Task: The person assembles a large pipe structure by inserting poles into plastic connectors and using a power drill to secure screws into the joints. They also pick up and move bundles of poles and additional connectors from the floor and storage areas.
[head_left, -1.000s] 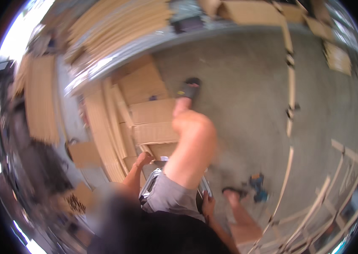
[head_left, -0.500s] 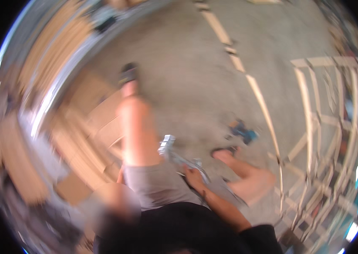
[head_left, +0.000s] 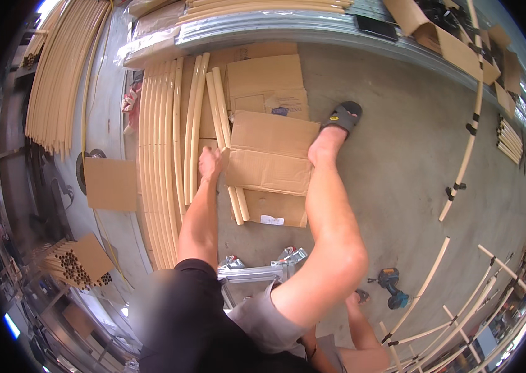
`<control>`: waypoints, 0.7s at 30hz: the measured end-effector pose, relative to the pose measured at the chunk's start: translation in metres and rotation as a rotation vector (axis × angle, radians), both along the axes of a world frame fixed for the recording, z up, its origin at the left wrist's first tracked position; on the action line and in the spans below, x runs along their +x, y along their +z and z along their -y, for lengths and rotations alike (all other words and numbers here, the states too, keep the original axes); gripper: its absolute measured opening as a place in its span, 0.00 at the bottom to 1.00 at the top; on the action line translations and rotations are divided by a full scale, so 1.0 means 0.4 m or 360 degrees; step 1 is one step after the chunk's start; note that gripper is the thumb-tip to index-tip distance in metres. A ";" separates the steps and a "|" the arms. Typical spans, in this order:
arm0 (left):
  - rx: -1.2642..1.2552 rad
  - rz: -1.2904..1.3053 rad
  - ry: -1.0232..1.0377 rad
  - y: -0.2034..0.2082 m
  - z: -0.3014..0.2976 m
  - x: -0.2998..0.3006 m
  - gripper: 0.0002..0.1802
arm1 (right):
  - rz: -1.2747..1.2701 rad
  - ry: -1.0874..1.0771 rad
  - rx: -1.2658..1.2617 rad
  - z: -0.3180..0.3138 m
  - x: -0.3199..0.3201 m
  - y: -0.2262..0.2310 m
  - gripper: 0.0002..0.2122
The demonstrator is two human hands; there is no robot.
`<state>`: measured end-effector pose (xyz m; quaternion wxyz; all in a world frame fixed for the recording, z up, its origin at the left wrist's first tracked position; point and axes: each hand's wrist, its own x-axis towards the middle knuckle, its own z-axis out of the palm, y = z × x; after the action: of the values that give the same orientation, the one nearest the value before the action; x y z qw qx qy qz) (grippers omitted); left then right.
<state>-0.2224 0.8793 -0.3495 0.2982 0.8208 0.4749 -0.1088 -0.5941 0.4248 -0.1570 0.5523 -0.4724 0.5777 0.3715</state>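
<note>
- Beige tubes [head_left: 154, 155] lie in a long row left of the cardboard sheet [head_left: 275, 149]; one loose pair [head_left: 193, 118] runs just beside that row, and a slanted pair [head_left: 237, 208] passes along the cardboard's left edge. Being round, any of them could roll if nudged.
- The left hand [head_left: 211, 163] reaches down between the two pairs, its fingers bent; whether they grip a tube or merely rest near one, I cannot tell. A hold on just one tube of the slanted pair could let its neighbour slide off.
- The cardboard appears to lap over the middle of that slanted pair, so a pull upward could snag its edge and drag the sheet along.
- The sandalled foot [head_left: 331, 138] is at the cardboard's right side; weight there could pin the sheet or make it slip on the concrete floor [head_left: 399, 155].
- The right hand is hidden behind the bare thigh, so the state of its fingers cannot be told; a one-handed lift could leave a long tube tipping.
- The metal frame [head_left: 256, 273] beside the knee could catch a tube's near end if swung back.
- The drill [head_left: 390, 286] lies near the other foot, where a step sideways could kick it.
</note>
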 end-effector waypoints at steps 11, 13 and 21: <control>0.0055 -0.0098 0.0352 -0.094 -0.053 0.233 0.41 | 0.0134 0.0524 -0.0225 -0.061 0.194 -0.040 0.24; 0.0275 -0.0104 0.0379 -0.122 -0.071 0.185 0.43 | 0.0144 0.0572 -0.0238 -0.065 0.215 -0.054 0.24; 0.0539 -0.0236 -0.0277 -0.163 -0.362 0.165 0.52 | 0.0149 0.0629 -0.0335 -0.089 0.191 -0.016 0.24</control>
<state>-0.1564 1.0241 -0.4149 0.1096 0.8869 0.4343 -0.1130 -0.5179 0.4605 -0.1634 0.4425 -0.6481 0.4833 0.3879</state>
